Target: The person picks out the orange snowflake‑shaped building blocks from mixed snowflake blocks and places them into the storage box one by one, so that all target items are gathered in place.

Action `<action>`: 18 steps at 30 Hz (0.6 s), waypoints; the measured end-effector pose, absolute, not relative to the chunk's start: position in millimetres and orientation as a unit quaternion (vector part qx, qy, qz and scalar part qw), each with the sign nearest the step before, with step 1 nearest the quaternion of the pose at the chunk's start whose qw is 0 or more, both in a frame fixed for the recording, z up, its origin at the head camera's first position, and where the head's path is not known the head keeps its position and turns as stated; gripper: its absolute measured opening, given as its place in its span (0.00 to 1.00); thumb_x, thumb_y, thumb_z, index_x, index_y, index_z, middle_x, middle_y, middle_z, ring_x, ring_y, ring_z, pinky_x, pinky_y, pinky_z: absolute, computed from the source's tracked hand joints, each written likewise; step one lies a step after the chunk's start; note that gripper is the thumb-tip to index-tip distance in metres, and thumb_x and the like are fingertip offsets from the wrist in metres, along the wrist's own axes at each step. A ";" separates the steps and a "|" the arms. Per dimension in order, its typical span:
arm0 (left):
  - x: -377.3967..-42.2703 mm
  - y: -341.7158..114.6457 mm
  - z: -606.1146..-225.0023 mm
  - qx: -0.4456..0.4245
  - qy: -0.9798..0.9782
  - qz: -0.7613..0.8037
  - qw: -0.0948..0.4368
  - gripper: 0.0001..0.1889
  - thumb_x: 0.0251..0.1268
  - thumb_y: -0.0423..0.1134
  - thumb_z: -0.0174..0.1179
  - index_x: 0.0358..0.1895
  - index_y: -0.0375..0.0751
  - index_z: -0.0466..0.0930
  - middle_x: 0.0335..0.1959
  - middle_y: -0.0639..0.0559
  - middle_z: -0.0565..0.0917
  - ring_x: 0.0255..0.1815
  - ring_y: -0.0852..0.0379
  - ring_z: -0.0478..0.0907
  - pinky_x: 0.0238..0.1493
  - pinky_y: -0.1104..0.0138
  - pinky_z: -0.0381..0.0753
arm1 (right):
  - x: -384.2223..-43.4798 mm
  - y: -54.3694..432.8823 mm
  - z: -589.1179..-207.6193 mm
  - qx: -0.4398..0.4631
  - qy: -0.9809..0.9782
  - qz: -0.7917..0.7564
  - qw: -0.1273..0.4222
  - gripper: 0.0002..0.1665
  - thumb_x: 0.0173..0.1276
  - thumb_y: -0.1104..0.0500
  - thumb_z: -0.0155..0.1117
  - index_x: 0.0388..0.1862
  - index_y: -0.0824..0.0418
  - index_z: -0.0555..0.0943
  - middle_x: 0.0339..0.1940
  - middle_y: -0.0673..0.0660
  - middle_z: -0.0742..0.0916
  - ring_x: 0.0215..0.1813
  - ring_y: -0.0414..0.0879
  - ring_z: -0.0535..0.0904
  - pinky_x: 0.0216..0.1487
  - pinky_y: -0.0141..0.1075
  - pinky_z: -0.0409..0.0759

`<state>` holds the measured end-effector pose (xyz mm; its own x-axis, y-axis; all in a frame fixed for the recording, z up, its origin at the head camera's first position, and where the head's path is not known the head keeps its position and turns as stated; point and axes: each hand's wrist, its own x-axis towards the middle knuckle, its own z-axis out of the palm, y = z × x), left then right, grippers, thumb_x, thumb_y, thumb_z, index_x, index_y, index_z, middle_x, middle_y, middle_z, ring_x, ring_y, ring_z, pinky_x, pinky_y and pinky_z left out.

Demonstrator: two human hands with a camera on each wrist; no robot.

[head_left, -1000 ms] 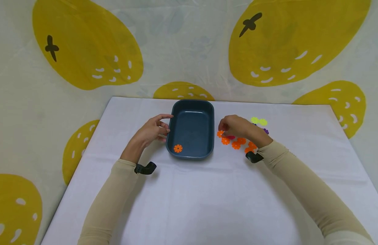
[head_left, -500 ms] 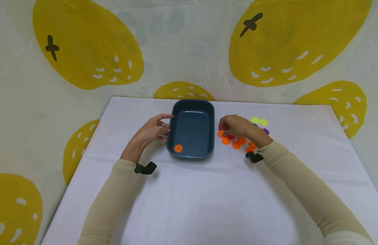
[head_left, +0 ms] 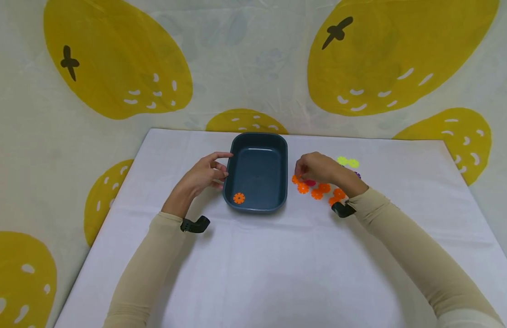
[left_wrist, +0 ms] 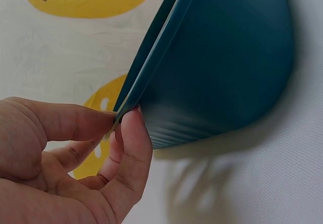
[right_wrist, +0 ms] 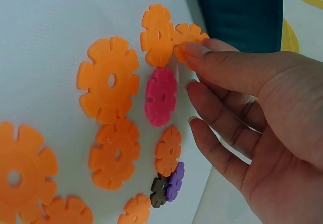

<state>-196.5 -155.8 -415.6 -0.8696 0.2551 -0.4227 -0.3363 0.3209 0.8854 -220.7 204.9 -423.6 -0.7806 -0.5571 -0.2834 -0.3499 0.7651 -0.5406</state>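
A dark blue rectangular basin (head_left: 284, 182) stands on the white-covered table. My left hand (head_left: 201, 175) pinches its left rim between thumb and fingers, plain in the left wrist view, where the basin's outer wall (left_wrist: 217, 62) fills the upper right. One orange snowflake disc (head_left: 239, 198) lies inside, at the near left corner. To the basin's right, my right hand (head_left: 316, 166) pinches another orange snowflake disc (right_wrist: 190, 34) between thumb and forefinger. Close by its fingertips lie a pink disc (right_wrist: 161, 97) and an orange disc (right_wrist: 157, 35).
Several more orange discs (head_left: 317, 194) are scattered under and near the right wrist. A purple disc (right_wrist: 175, 181) overlaps a dark one (right_wrist: 159, 190). Behind the right hand are two yellow-green discs (head_left: 353, 163). A fruit-patterned cloth (head_left: 249, 68) hangs beyond the table's far edge.
My right hand has shifted very slightly to the right. The left hand and the basin hold the same place.
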 end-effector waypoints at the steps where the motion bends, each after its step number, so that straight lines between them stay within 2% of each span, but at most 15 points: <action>1: -196.6 -155.8 -415.4 -0.026 0.772 0.582 0.254 0.30 0.71 0.26 0.54 0.72 0.58 0.70 0.47 0.43 0.72 0.43 0.46 0.78 0.43 0.53 0.86 | -221.1 205.0 -423.4 -0.252 0.913 -0.234 0.220 0.04 0.66 0.68 0.70 0.36 0.60 0.87 0.31 0.54 0.85 0.29 0.47 0.79 0.39 0.38 0.82; 18: -196.2 -155.2 -413.5 -0.031 0.769 0.584 0.257 0.30 0.71 0.26 0.54 0.72 0.58 0.69 0.47 0.42 0.72 0.43 0.46 0.77 0.39 0.58 0.86 | -219.6 209.6 -420.9 -0.286 0.909 -0.227 0.199 0.06 0.66 0.66 0.71 0.38 0.57 0.90 0.32 0.50 0.88 0.32 0.44 0.80 0.40 0.36 0.84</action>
